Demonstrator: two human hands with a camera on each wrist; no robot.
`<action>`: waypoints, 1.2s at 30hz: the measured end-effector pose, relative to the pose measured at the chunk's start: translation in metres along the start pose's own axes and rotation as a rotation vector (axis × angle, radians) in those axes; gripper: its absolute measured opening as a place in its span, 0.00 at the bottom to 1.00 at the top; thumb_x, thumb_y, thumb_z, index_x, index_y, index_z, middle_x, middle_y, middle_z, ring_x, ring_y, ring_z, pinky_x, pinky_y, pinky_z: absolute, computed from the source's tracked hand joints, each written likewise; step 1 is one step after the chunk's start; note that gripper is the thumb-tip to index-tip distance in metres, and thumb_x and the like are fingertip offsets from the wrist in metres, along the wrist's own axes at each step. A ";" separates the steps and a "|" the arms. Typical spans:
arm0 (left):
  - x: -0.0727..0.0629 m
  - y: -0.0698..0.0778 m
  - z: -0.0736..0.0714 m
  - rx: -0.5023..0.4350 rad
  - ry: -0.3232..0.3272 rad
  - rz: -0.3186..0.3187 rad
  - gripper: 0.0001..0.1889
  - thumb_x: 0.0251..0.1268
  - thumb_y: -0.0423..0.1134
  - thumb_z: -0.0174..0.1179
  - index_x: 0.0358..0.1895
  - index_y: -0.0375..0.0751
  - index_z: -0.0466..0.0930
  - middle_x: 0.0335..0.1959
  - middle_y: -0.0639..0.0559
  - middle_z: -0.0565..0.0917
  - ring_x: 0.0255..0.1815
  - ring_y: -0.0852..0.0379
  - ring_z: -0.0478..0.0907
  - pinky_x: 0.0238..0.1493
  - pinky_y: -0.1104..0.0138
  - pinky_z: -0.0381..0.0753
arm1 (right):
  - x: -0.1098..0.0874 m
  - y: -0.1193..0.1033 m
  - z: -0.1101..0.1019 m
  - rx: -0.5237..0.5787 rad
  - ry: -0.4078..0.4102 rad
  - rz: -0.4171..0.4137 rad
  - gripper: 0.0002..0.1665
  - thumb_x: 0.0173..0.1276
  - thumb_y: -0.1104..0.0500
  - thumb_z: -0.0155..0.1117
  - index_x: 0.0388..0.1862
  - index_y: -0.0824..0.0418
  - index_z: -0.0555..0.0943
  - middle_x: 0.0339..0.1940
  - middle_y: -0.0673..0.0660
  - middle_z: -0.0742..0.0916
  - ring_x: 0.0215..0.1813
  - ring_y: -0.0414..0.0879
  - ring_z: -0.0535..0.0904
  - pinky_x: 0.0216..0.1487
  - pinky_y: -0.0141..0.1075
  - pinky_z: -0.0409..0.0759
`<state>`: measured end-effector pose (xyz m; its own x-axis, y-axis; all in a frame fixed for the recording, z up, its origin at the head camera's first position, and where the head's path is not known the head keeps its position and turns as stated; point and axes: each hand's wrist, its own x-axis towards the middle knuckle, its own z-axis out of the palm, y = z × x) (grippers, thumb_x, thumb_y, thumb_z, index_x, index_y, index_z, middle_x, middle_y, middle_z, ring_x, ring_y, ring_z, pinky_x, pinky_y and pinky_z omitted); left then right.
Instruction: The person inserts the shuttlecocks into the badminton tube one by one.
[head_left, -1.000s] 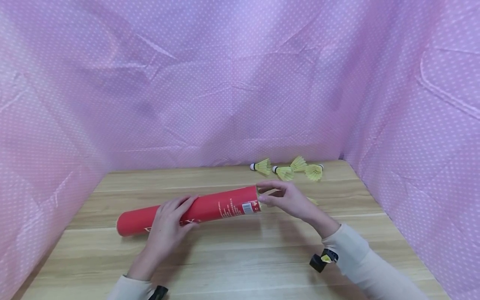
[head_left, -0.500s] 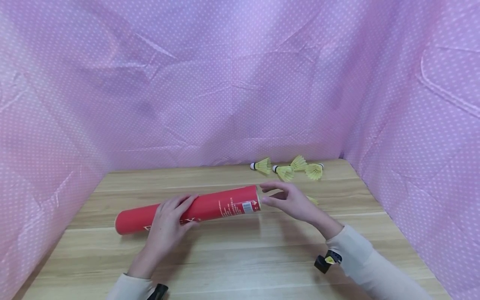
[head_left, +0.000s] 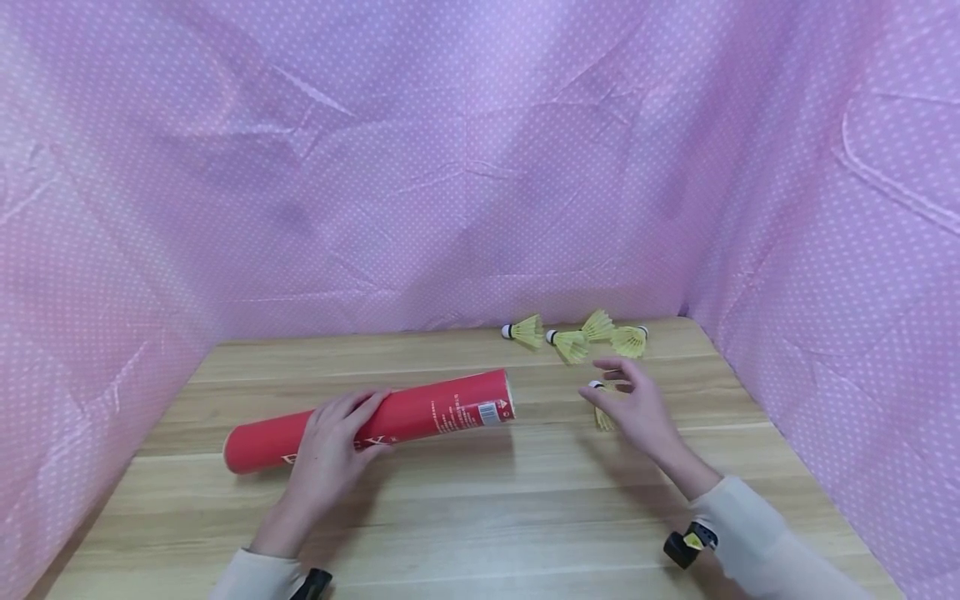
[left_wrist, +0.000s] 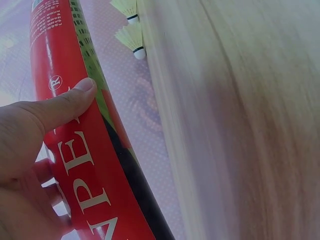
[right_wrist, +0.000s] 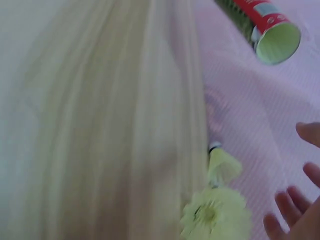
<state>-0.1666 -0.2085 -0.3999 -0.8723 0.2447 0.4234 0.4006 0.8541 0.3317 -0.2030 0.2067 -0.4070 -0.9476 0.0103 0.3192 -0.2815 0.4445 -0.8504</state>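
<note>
A long red shuttlecock tube [head_left: 446,408] lies slanted across the middle of the head view, its right end a little raised above the wooden table. My left hand [head_left: 330,454] grips it around the middle; in the left wrist view the thumb [left_wrist: 75,100] lies across the lettering. Pale green shows inside the tube's open end [right_wrist: 280,44] in the right wrist view. To the right of that end, my right hand [head_left: 637,410] hovers with spread fingers over a yellow shuttlecock [head_left: 603,419], which it partly hides.
Several more yellow shuttlecocks [head_left: 570,346] lie along the back edge of the wooden table [head_left: 465,517]. Pink dotted cloth [head_left: 450,208] hangs behind the table and on both sides.
My right hand has drawn away from the tube's open end and moved right, over the lone shuttlecock. The left hand still holds the tube, which has shifted slightly left.
</note>
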 end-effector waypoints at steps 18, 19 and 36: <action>0.000 -0.002 0.006 -0.009 0.001 0.003 0.46 0.39 0.40 0.85 0.69 0.47 0.76 0.61 0.43 0.78 0.61 0.40 0.72 0.65 0.40 0.63 | 0.002 0.046 -0.019 -0.269 -0.133 0.116 0.46 0.59 0.56 0.79 0.69 0.71 0.66 0.65 0.76 0.72 0.61 0.71 0.72 0.61 0.63 0.71; 0.000 -0.002 0.006 -0.008 0.002 0.004 0.46 0.39 0.40 0.85 0.69 0.46 0.76 0.61 0.43 0.78 0.61 0.39 0.72 0.65 0.40 0.64 | 0.003 0.048 -0.020 -0.264 -0.136 0.113 0.45 0.59 0.56 0.79 0.69 0.72 0.67 0.64 0.76 0.73 0.61 0.71 0.72 0.61 0.63 0.71; 0.001 0.000 0.008 -0.015 0.001 0.001 0.46 0.38 0.41 0.85 0.69 0.47 0.76 0.61 0.43 0.78 0.60 0.40 0.72 0.64 0.40 0.64 | 0.010 0.067 -0.035 -0.135 -0.127 0.196 0.41 0.64 0.60 0.74 0.70 0.71 0.66 0.63 0.77 0.75 0.61 0.72 0.75 0.63 0.60 0.73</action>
<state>-0.1700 -0.2045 -0.4057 -0.8717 0.2453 0.4242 0.4057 0.8468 0.3439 -0.2264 0.2684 -0.4457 -0.9958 -0.0005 0.0912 -0.0759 0.5605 -0.8247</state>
